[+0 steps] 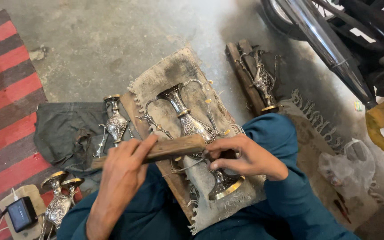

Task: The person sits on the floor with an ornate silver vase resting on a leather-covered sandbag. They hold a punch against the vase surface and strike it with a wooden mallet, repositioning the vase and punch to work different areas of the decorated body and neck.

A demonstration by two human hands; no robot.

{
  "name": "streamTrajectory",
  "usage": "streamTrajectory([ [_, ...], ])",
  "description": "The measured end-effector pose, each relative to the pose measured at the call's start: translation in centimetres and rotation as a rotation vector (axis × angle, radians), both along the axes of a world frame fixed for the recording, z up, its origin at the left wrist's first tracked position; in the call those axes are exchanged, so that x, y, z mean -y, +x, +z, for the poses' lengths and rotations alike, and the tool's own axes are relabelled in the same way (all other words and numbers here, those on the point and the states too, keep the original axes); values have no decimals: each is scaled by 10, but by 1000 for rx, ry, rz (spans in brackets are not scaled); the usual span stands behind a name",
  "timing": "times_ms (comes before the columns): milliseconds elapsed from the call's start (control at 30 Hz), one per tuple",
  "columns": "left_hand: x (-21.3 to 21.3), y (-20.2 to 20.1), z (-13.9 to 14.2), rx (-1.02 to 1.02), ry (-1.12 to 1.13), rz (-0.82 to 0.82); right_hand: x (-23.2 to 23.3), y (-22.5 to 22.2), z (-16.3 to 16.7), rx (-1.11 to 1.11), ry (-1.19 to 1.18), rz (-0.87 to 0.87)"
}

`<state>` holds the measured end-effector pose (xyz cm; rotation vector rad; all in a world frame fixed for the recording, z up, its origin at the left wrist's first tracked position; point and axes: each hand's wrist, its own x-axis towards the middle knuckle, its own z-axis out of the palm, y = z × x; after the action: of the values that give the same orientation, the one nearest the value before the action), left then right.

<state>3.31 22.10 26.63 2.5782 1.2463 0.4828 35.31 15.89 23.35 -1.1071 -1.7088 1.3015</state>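
Silver engraved metal vase (192, 129) lies on a frayed cloth pad (174, 71) for cushioning, steadied by the right hand's (245, 158) pinching fingers while the left hand (123, 166) clasps a wooden stick (174, 149) across it.

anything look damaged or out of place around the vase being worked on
The burlap cloth under the silver vase is frayed at its edges and darkly stained near the top. The vase lies on its side, steadied by the right hand, while the left hand holds a wooden stick across it. No damage shows on the vase.
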Motion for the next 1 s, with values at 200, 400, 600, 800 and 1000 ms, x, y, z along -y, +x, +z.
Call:
streamTrajectory([
  [200,36,-12,1,663,-460,180,9,7,-9,-408,-174,-151],
  [400,90,27,-45,1306,-627,64,8,3,13,-96,-66,-19],
  [600,104,27,-49,1157,-500,98,-16,-11,43,70,112,202],
  [800,105,16,-47,1200,-705,303,-29,-14,61,168,24,296],
  [1000,96,1,-46,594,-566,477,-24,-14,57,239,6,227],
])
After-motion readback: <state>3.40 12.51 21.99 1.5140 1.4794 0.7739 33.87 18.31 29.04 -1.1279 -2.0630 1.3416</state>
